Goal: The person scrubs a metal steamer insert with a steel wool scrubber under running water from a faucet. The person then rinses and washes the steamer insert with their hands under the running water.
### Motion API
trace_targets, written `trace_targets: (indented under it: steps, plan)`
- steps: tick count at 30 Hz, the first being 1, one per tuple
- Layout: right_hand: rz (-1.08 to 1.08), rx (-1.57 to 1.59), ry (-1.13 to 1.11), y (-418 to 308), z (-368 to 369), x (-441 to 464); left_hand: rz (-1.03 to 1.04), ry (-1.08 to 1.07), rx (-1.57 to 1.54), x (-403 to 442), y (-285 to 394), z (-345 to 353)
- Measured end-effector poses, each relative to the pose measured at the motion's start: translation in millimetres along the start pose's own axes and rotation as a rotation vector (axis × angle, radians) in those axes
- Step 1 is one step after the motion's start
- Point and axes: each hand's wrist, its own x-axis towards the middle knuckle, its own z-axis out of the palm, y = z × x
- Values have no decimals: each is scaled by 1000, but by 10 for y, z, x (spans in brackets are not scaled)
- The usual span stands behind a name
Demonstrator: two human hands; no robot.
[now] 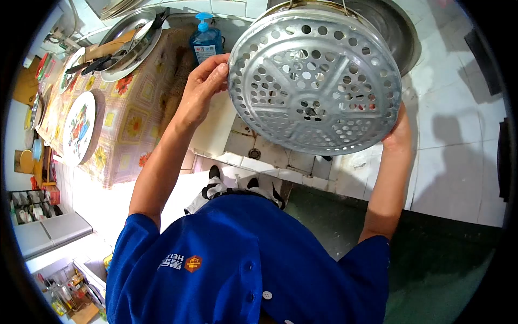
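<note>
A round aluminium steamer tray (256, 115) full of holes is held up in front of me, its perforated face tilted toward me. My left hand (206, 86) grips its left rim, with the thumb and fingers closed on the edge. At the lower right, my right hand (398, 129) supports the rim; its fingers are mostly hidden behind the metal. Thin wire handles show at the top edge. Behind the tray, a wide metal pan (391, 32) is partly covered. A blue pump bottle (206, 40) stands just beyond my left hand.
To the left, a table with a flowered cloth (113, 116) bears a decorated plate (79, 128) and a metal pan (131, 27) with knives in or on it. Below the tray lies a tiled basin with a drain (254, 154). White tiled counter (448, 162) extends to the right.
</note>
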Motion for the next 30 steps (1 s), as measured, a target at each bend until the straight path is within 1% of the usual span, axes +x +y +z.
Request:
trace_targets:
  steps: [1, 3, 4, 6, 10, 11, 12, 13, 14, 15, 16, 17, 18, 19, 20, 21, 22, 23, 24, 25, 26, 28, 29, 30]
  plan:
    - [14, 40, -98, 15, 3, 9, -9, -4, 5, 16, 2, -36]
    - [-48, -77, 266, 60, 407, -12, -10, -11, 16, 35, 62, -73]
    - [-47, -79, 268, 77, 390, -2, -8, -15, 28, 44, 83, -94]
    - [-71, -138, 340, 109, 271, 19, 1, -40, 14, 76, 70, -168]
    - [-85, -186, 297, 185, 248, 33, 27, -76, -14, 105, 54, -293]
    - [-79, -184, 351, 208, 212, 31, 40, -74, -4, 93, 82, -292]
    - [-74, -177, 394, 247, 213, 61, 46, -74, 73, 90, 59, -334]
    - [-68, -165, 362, 320, 268, 123, 31, -78, 82, 99, -5, -370]
    - [-54, -162, 391, 430, 360, 186, 16, -69, 98, 96, -93, -416]
    - [-36, -159, 416, 542, 430, 235, -61, -52, 104, 80, -195, -429]
    - [-13, -187, 533, 667, 385, 267, -140, -34, 102, 40, -313, -430]
    - [-1, -221, 650, 755, 346, 285, 21, -44, 234, -51, -441, -441]
    - [-106, -315, 637, 782, 384, 203, 194, -61, 377, -80, -492, -449]
    - [-135, -127, 553, 751, 392, 155, 106, -78, 168, -119, -450, -433]
    - [-72, -32, 251, 721, 554, 39, -2, -102, -56, -203, -429, -400]
    - [-66, -73, 391, 818, 343, 48, -73, -117, -83, -215, -429, -387]
    - [-67, -117, 529, 910, 146, 77, -70, -107, -79, -246, -434, -420]
    - [-69, -117, 522, 943, 173, 15, -30, -133, 87, -261, -464, -442]
    - [-90, -98, 601, 980, 252, 20, 25, -154, 259, -212, -489, -485]
    - [-107, -77, 674, 1003, 288, 57, 43, -171, 124, -200, -546, -510]
    - [-97, -78, 661, 1020, 218, -1, 43, -154, 129, -193, -531, -536]
    - [-184, -160, 488, 1060, 41, -137, -88, 4, -13, -183, -512, -564]
    - [-197, 26, 580, 1059, 229, -143, -135, 84, -63, -160, -523, -556]
    - [-196, 31, 567, 1074, 194, -130, -127, 93, -55, -140, -527, -547]
